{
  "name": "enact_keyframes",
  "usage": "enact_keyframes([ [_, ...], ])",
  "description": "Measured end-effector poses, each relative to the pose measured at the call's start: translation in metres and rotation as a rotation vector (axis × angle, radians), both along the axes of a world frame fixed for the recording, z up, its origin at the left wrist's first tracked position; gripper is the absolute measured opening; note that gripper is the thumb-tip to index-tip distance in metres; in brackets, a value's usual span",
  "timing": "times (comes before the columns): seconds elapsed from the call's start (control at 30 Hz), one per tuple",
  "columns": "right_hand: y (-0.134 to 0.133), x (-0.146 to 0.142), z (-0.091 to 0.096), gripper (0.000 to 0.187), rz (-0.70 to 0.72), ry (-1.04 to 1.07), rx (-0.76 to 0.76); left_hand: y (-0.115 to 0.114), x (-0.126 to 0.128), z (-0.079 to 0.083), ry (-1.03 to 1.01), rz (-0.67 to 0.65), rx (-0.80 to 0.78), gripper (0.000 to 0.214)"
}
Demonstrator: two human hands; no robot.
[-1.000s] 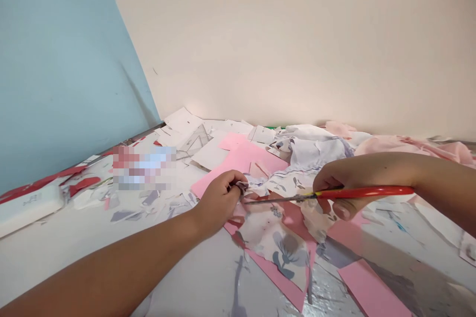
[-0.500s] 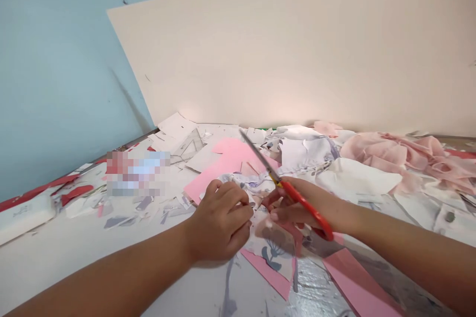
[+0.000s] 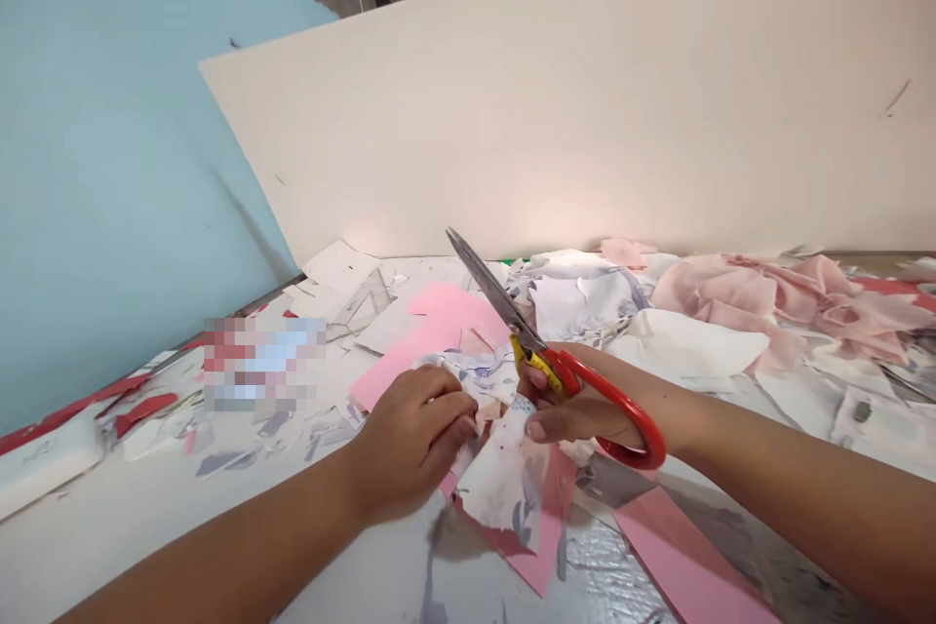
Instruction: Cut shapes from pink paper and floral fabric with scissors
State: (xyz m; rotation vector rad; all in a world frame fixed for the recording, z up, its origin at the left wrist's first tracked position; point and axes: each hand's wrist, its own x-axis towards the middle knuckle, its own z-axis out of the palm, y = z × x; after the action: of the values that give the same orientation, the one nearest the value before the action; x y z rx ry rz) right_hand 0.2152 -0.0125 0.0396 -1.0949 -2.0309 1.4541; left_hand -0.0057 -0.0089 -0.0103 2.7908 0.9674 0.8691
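In my right hand [image 3: 585,409] are scissors [image 3: 497,297] with red handles and a yellow part by the pivot. Their blades are closed and point up to the left, away from the fabric. My left hand [image 3: 409,434] has its fingers curled round a white piece of patterned fabric [image 3: 501,487]. The thumb and fingers of my right hand also pinch this fabric on its other side. Below it, a pink sheet [image 3: 537,565] shows at the lower edge. The fingertips of my left hand are partly hidden by the cloth.
Behind stands a large cream board [image 3: 548,117], beside a blue wall [image 3: 109,146]. Pink cloth [image 3: 775,297] is heaped at the right. Pink paper [image 3: 409,351], a clear set square [image 3: 366,297], a pink strip [image 3: 687,556] and many scraps cover the table.
The scissors have turned in my right hand, showing more of the red handles and yellow part. The fabric between my hands has shifted and folded. The view has tilted slightly.
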Motion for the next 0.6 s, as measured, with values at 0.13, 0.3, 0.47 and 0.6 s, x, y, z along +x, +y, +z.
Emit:
enact_keyframes([
  [0.13, -0.006, -0.001, 0.002, 0.031, -0.018, 0.033, -0.027, -0.011, 0.009, 0.018, -0.025, -0.208, -0.363, 0.054],
  [0.3, -0.009, -0.001, -0.002, 0.031, -0.094, 0.009, 0.062, -0.014, 0.017, 0.017, -0.435, -0.128, -1.016, 0.049],
  [0.47, -0.006, 0.007, 0.008, 0.031, -0.086, 0.011, 0.119, 0.0, 0.023, 0.027, -0.622, 0.021, -1.05, 0.044],
  [0.6, 0.007, 0.019, 0.016, 0.028, -0.222, -0.172, 0.195, 0.014, 0.025, 0.053, -0.53, 0.156, -0.83, 0.048],
])
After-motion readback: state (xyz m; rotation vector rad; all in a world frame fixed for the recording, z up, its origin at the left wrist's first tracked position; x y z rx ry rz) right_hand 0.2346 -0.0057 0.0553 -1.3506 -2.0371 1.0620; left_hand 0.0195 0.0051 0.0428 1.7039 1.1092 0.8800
